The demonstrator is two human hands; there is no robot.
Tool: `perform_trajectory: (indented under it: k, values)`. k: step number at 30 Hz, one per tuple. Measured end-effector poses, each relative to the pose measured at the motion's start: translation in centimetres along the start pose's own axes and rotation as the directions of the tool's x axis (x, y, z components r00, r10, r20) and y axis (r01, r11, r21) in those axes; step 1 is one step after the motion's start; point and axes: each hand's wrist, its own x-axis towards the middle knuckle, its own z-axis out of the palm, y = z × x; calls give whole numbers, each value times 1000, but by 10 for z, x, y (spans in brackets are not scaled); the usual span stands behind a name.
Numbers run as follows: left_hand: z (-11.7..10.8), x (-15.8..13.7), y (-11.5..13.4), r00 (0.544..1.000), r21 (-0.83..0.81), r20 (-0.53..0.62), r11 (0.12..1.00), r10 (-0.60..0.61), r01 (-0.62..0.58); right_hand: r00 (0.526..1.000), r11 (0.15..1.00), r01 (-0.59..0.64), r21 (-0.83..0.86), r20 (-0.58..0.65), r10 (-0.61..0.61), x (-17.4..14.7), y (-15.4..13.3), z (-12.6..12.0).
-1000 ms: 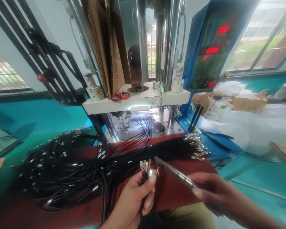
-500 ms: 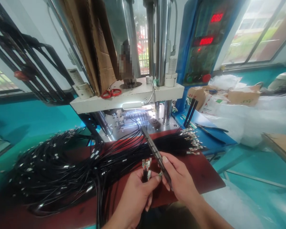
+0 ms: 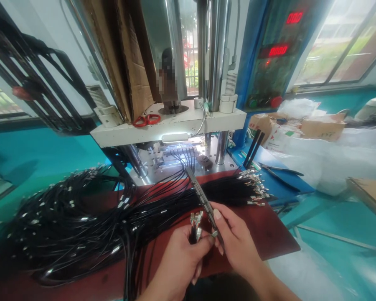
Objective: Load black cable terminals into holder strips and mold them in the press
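Observation:
My left hand (image 3: 186,255) is closed around a few black wires whose metal terminals (image 3: 196,219) stick up above the fist. Between its thumb and forefinger it pinches one terminal (image 3: 214,234) against the side of a dark slotted bar. My right hand (image 3: 235,234) grips the lower end of this slotted bar (image 3: 200,194), thumb on top, the bar slanting up and away to the left. Behind the bar's far end, several black wires run into a lit metal fixture (image 3: 178,156) on the press bed. A big bundle of black wires (image 3: 90,221) lies on the red-brown board to the left.
The press's white plate (image 3: 175,125) carries red-handled scissors (image 3: 146,120) and cardboard (image 3: 134,62). Further right are pliers (image 3: 280,173) on a blue surface, a control panel (image 3: 272,54) with red digits, and plastic bags (image 3: 326,154). The red-brown board (image 3: 269,234) spans the front.
Both hands have shifted slightly down and right in view along with the scene. The pinched terminal stays at the bar's side; the grips look the same.

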Motion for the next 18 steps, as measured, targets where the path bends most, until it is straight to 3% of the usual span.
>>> perform_trajectory:
  k: [6,11,14,18]
  values:
    - [-1,2,-2,1000,-39,17,999,22,-21,994,982,103,-159,-21,-107,-2,6,1]
    - [-15,-4,1,995,-274,102,961,-8,36,991,992,-125,33,-48,127,-3,1,-5]
    - [-22,-5,0,985,-347,164,932,-50,105,982,982,-163,93,-80,170,-5,1,-11]
    - [-24,-3,-4,997,-353,53,932,-62,77,981,973,-190,131,-12,194,-8,6,-13]
